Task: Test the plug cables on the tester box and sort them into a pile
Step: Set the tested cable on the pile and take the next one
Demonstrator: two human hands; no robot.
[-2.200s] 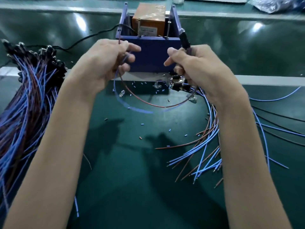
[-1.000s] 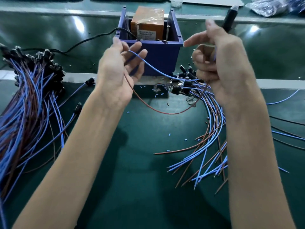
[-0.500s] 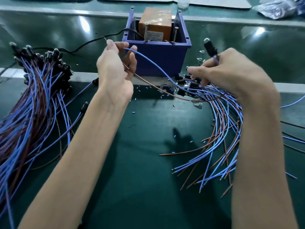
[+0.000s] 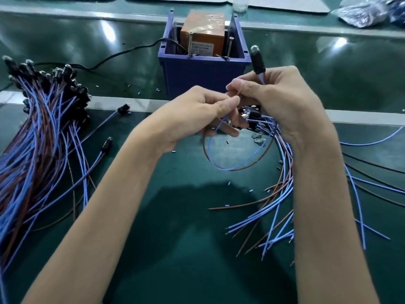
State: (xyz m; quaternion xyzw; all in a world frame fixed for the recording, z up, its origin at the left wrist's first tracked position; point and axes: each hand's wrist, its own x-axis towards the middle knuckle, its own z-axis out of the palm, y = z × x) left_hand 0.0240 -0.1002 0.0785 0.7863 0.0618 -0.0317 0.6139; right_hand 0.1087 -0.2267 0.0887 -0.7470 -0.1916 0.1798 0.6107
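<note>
Mat: a dark green mat point(image 4: 175, 238) covers the near part of the bench. It is dull in finish, and the shadow of the person's arms lies across it.
Strip: a pale grey strip point(image 4: 140, 104) runs from side to side. The green surface beyond it is glossy and throws back bright spots of light.
Tester box: the blue tester box point(image 4: 197, 75) stands just behind the strip, open at the top. It holds an orange block point(image 4: 202, 34) wrapped in clear film, and two screws point(image 4: 190, 43) stand upright at its front rim.
Cord: a black cord point(image 4: 122, 53) leaves the box's left side and trails away to the left.
Plug cable: the plug cable point(image 4: 258, 61) is held up in front of the box. Its black plug points upward and its blue and brown wires hang in a loop over the mat.
Right hand: the right hand point(image 4: 282, 99) has its fingers curled round the cable just under the plug.
Left hand: the left hand point(image 4: 197, 115) is curled, with thumb and forefinger pinching the wire ends, and it meets the right hand's fingertips.
Pile: a thick pile point(image 4: 39, 119) of cables lies at the left, black plugs toward the strip. Two stray cables point(image 4: 106, 144) lie just beside it.
Bundle: a looser bundle point(image 4: 276, 207) fans out on the mat under the right forearm, bare wire tips toward the near edge.
Litter: small snippets of insulation point(image 4: 229, 183) are scattered over the mat.
Far edge: white sheets point(image 4: 285, 3) and a crumpled plastic bag point(image 4: 361, 14) lie at the back, well apart from the box.
</note>
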